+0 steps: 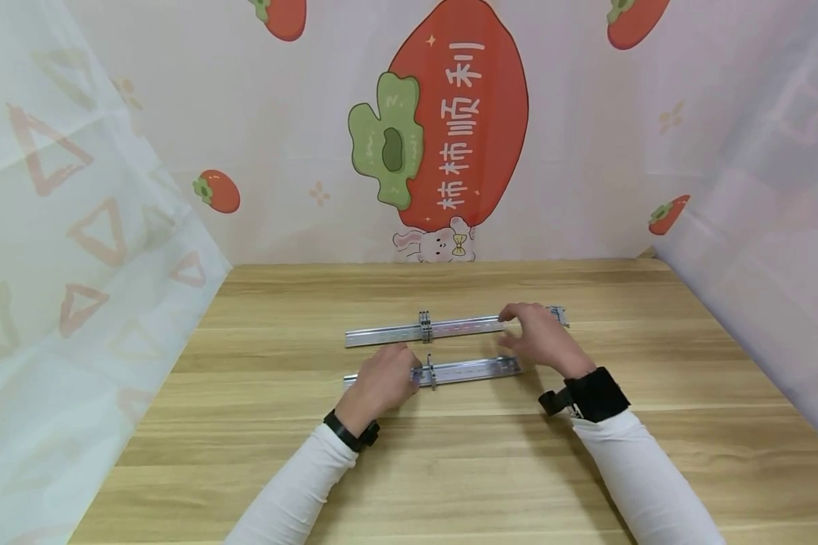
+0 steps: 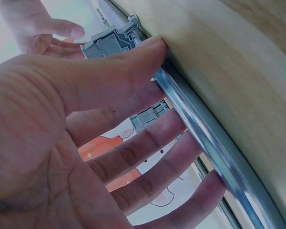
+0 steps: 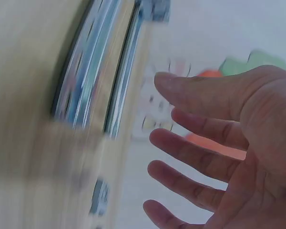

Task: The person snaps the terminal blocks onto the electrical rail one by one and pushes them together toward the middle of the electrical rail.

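Two slotted metal DIN rails lie roughly parallel on the table. My left hand [image 1: 384,384] is at the left part of the near rail [image 1: 476,371]; in the left wrist view its thumb and fingertips hold the rail [image 2: 200,129] from both sides. Just right of that hand, a grey terminal block [image 1: 432,373] stands on the near rail. The far rail [image 1: 382,335] carries a small group of terminal blocks [image 1: 425,327] near its middle. My right hand [image 1: 544,338] hovers by the rails' right ends, its fingers [image 3: 195,157] spread with nothing between them.
Loose grey terminal blocks [image 1: 557,313] lie beyond the right hand, partly hidden by it. The wooden table [image 1: 450,469] ends at a printed cloth backdrop [image 1: 279,136], with cloth sides on the left and right. Black camera straps [image 1: 596,393] circle both wrists.
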A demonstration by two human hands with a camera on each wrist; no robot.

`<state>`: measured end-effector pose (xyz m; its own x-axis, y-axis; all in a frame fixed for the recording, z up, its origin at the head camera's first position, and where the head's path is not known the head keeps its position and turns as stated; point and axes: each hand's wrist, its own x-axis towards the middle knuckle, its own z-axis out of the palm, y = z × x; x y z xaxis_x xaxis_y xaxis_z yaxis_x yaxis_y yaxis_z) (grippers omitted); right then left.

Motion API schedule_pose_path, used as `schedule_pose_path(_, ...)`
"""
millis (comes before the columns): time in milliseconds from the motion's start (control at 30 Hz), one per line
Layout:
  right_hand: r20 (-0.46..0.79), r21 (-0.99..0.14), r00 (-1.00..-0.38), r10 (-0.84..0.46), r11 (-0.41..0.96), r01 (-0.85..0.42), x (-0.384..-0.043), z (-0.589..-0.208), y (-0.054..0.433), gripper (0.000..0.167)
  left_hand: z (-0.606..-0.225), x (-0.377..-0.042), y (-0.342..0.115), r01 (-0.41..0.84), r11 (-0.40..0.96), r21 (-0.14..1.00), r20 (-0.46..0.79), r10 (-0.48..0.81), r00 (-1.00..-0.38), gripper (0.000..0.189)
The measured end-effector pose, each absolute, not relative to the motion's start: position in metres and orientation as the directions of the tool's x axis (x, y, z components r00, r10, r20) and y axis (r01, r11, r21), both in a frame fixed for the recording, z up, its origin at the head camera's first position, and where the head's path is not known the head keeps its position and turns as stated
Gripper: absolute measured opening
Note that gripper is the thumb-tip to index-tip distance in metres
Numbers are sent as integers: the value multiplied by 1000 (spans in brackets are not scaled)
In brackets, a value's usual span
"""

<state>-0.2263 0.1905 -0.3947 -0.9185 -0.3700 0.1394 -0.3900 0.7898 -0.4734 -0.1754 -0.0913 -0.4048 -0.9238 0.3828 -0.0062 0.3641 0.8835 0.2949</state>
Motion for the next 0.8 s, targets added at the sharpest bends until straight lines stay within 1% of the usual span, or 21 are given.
schedule_pose_path(167,116,-416,-952,-282,857,-305,-235,-398,210,38,-405,-175,-92,364,882,298,-8,384,-923,17)
schedule_pose_path(367,101,-367,-972,-213,900,-235,-240,-403,223,44,-405,-175,-92,369,881,297,-3,387,-922,18)
schedule_pose_path(567,69,-333,-971,-230,912,-240,-243,-410,229,52,-406,-176,-92,362,881,304,-12,384,-923,17)
schedule_pose_path(800,49,-306,-957,-286,908,-287,-245,-419,233,51,-406,-176,-91,359,883,301,-19,382,-924,17)
